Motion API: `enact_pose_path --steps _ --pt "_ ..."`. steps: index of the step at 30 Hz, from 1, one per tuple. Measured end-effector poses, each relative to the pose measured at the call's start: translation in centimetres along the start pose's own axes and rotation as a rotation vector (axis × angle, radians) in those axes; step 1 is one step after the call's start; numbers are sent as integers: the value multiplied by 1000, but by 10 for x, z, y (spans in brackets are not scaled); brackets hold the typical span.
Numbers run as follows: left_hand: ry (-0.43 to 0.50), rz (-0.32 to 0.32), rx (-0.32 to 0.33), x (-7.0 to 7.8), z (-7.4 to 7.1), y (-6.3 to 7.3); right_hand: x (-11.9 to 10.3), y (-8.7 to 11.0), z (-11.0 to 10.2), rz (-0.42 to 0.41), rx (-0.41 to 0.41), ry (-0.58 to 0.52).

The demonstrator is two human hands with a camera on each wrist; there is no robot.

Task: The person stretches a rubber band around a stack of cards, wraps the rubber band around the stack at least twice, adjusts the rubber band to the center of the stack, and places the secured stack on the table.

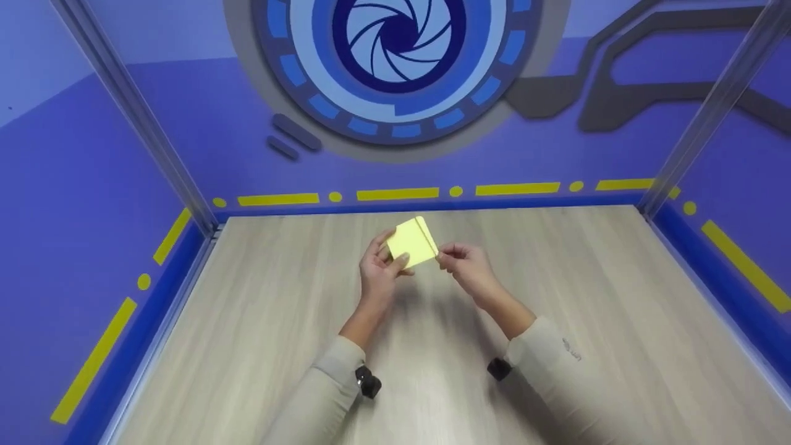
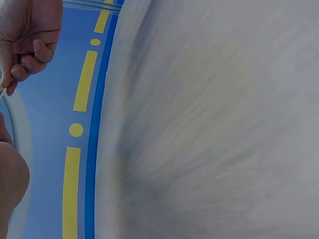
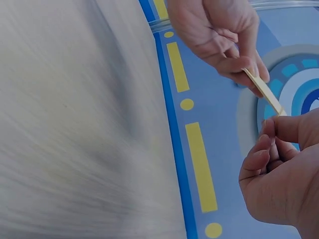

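A square yellow sticky note pad (image 1: 410, 246) is held up above the table in the head view, tilted, with a narrow band along its right edge. My left hand (image 1: 378, 267) grips it from the left, thumb on its face and fingers behind. With thumb and index finger, my right hand (image 1: 471, 267) pinches the lower right corner. In the right wrist view the pad (image 3: 268, 93) appears nearly edge-on, between my left hand (image 3: 222, 35) above and my right hand (image 3: 284, 169) below. The left wrist view shows only a sliver of it at the left border.
A light wood-grain table (image 1: 259, 346) lies under both hands. Blue-purple walls (image 1: 185, 111) with yellow dashes enclose it at the back and both sides, with metal posts (image 1: 142, 123) at the corners. Small black devices (image 1: 369, 382) sit at both wrists.
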State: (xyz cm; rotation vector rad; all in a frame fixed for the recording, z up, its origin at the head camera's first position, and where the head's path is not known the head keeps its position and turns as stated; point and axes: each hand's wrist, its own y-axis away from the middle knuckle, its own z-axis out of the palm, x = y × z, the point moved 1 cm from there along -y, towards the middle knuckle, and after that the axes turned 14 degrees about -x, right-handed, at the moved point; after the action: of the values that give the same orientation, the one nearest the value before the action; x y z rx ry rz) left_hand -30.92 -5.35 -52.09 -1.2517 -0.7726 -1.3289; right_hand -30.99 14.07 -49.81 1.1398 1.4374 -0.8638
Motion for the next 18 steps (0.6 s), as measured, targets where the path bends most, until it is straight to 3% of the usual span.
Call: enact_pose_path --steps 5,9,13,18 --pt "47 -9 49 1 5 -1 2 4 11 -45 44 59" --pt "120 -22 137 4 10 -1 4 9 20 -157 86 148" --pt "201 -50 195 12 19 0 5 13 24 -385 143 365" --pt "267 -93 255 20 24 -4 4 15 28 -766 196 687"
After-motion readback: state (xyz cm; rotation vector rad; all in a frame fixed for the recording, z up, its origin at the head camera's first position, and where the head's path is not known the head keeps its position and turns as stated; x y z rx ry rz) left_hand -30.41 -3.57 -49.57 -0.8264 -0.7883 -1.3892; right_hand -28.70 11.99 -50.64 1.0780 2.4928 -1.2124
